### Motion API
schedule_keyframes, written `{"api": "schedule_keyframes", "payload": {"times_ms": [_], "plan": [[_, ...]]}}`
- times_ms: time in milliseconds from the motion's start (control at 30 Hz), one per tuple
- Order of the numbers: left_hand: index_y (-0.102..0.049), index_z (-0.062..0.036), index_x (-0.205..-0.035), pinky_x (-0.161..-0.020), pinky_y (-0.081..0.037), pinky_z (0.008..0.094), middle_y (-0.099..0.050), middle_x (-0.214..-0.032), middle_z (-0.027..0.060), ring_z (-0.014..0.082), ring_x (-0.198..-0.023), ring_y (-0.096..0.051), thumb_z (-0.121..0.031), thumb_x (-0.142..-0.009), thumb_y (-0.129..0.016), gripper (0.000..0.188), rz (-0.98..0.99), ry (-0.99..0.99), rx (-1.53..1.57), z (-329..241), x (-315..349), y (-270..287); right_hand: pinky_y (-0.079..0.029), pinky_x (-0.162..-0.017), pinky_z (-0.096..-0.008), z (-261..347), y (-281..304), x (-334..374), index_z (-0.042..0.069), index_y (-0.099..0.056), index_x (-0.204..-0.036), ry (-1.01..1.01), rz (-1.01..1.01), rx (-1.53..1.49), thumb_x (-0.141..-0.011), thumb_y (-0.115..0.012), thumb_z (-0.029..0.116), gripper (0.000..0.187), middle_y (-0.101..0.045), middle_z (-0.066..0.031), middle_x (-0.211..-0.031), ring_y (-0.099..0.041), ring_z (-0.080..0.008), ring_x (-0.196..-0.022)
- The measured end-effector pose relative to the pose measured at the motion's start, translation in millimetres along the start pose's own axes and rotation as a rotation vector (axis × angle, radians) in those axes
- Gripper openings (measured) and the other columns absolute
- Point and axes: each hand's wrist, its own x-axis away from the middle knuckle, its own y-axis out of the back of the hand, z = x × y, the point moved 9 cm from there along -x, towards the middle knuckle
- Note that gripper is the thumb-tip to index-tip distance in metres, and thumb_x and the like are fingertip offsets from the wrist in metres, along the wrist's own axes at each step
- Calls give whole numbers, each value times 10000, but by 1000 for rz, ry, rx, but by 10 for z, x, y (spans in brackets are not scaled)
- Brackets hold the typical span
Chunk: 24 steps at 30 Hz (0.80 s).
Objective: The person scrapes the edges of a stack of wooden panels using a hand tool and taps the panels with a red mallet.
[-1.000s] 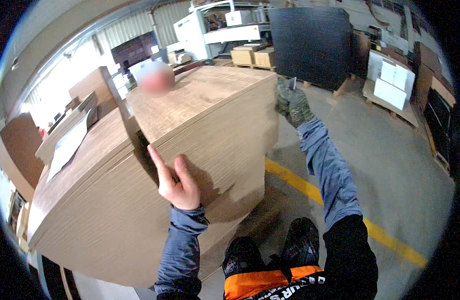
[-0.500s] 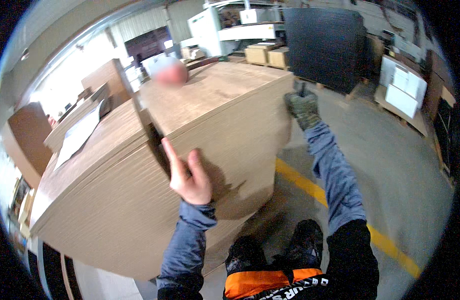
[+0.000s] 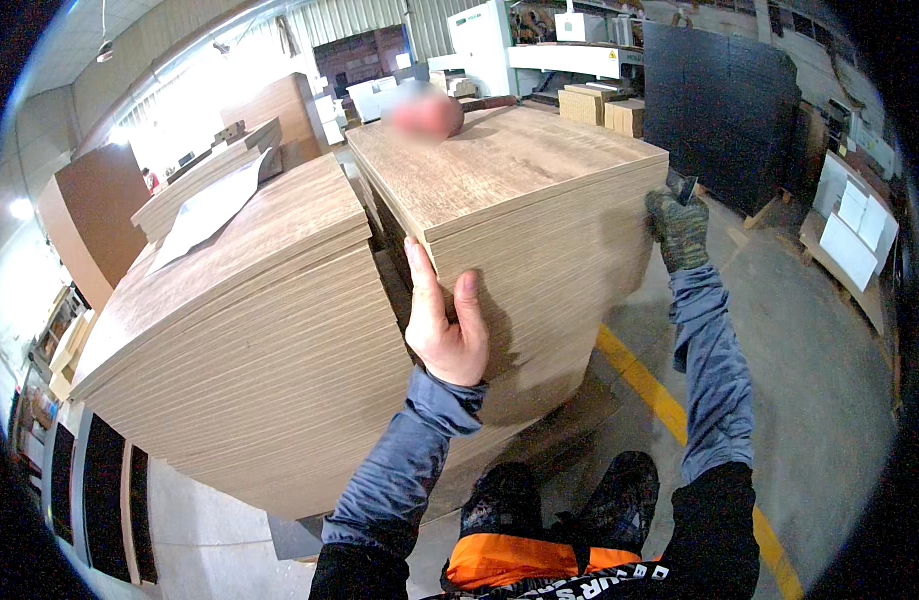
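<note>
Two tall stacks of wood-grain boards stand side by side, the left stack (image 3: 240, 330) and the right stack (image 3: 540, 260). Bare, with fingers and thumb stretched out, my left hand (image 3: 448, 325) lies against the near left corner of the right stack, by the gap. My right hand (image 3: 678, 230), in a mottled green glove, is closed at the near right corner of that stack. From its fist sticks a small dark tool (image 3: 685, 187) with a flat, blade-like end; its exact kind is unclear.
A white sheet (image 3: 212, 215) lies on the left stack. At the right stack's far edge is a blurred reddish shape (image 3: 425, 112). A black-wrapped block (image 3: 720, 110), a pallet with white panels (image 3: 852, 235) and a yellow floor line (image 3: 645, 385) are to the right.
The view has shifted, so the stacks and both hands sit further right in it. Both hands keep their places at the right stack's two near corners.
</note>
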Motion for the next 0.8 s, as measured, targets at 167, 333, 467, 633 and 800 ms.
{"api": "schedule_keyframes", "payload": {"times_ms": [167,333,467,633,800], "plan": [[-312,105,-1322,-826,-437,288,-457,-1172,255,275,-1033,-513,-32,-865,-557,536,-18,-18,13,-21,-5,9,-388,-469,-275,-68,46,-39,79,-592,-669,-1,0,120,-745,-663,167,136,-536,1,-576,-485,-106,-497],[-305,21,-1369,-599,-427,200,-594,-755,77,76,-633,-499,-58,-895,-524,528,-61,-123,-76,3,8,24,-383,-449,-282,-41,5,-7,78,-606,-683,-14,-9,44,-744,-658,156,111,-532,6,-572,-480,-105,-484],[-309,26,-1366,-779,-442,235,-612,-1016,155,137,-873,-563,-45,-889,-527,529,-82,-162,-25,-43,-16,14,-375,-432,-274,-56,15,-16,75,-622,-726,-31,21,-14,-744,-659,148,84,-540,5,-580,-475,-103,-471],[-325,45,-1350,-896,-408,260,-564,-1187,181,173,-1044,-534,-29,-853,-588,568,-70,30,223,56,40,32,-378,-432,-271,-122,6,19,71,-637,-864,-89,22,11,-759,-671,172,150,-559,-2,-620,-488,-114,-480],[-402,65,-1299,-870,-424,252,-581,-1157,187,155,-1001,-551,-11,-794,-668,576,-102,-55,63,93,106,36,-397,-446,-305,-497,144,-134,55,-630,-934,-113,132,355,-808,-649,273,252,-570,-45,-638,-515,-156,-496]]}}
